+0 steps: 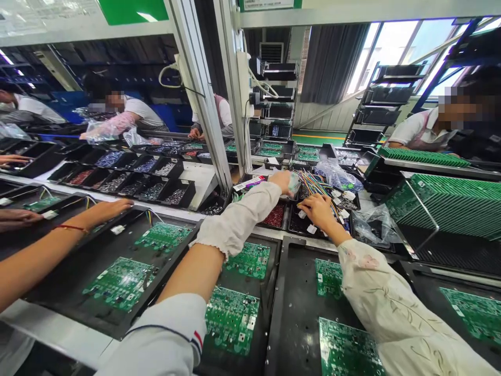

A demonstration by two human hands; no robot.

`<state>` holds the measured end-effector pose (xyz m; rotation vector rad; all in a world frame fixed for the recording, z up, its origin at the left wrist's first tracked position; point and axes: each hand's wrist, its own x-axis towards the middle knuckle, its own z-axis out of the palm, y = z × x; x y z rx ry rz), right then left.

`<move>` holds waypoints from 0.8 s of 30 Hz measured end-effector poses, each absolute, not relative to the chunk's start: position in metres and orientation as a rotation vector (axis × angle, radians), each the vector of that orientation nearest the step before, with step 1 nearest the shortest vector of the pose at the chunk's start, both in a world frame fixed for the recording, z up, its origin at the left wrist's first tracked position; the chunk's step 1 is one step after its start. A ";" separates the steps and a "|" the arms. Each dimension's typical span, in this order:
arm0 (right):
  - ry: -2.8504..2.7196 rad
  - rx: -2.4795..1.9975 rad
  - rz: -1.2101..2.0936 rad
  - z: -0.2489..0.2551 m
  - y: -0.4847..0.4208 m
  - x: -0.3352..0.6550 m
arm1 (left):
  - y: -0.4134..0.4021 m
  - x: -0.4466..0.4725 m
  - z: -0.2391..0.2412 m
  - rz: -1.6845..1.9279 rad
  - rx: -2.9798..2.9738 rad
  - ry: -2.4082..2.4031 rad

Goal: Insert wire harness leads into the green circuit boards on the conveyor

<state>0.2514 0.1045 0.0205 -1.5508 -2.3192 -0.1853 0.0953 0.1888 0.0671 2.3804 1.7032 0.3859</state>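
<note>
My left hand, in a cream sleeve cover, reaches over the parts bins. Its fingers are closed on a clear plastic bag with something greenish in it. To the right, my right hand is bent down with fingers pinched at a wire lead, whose white connector shows under the fingertips. Colored wire leads lie in a bundle behind and beside this hand. A bin of small red parts sits below my left wrist. Under my forearms, green circuit boards rest on black trays.
A co-worker's arm reaches in from the left over another tray. Bins of small components line the bench. A metal post stands ahead. At right is a rack of upright boards. Other people sit across the bench.
</note>
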 end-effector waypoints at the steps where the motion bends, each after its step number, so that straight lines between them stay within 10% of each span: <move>1: -2.308 -1.601 -0.172 0.021 0.106 0.244 | 0.188 0.091 0.064 0.344 2.447 1.780; 18: -2.251 -1.757 -0.114 0.052 0.052 0.272 | 0.172 0.066 0.052 0.631 2.666 1.722; 24: -2.078 -2.115 -0.099 0.029 -0.096 0.404 | 0.097 0.127 0.023 0.635 3.304 0.491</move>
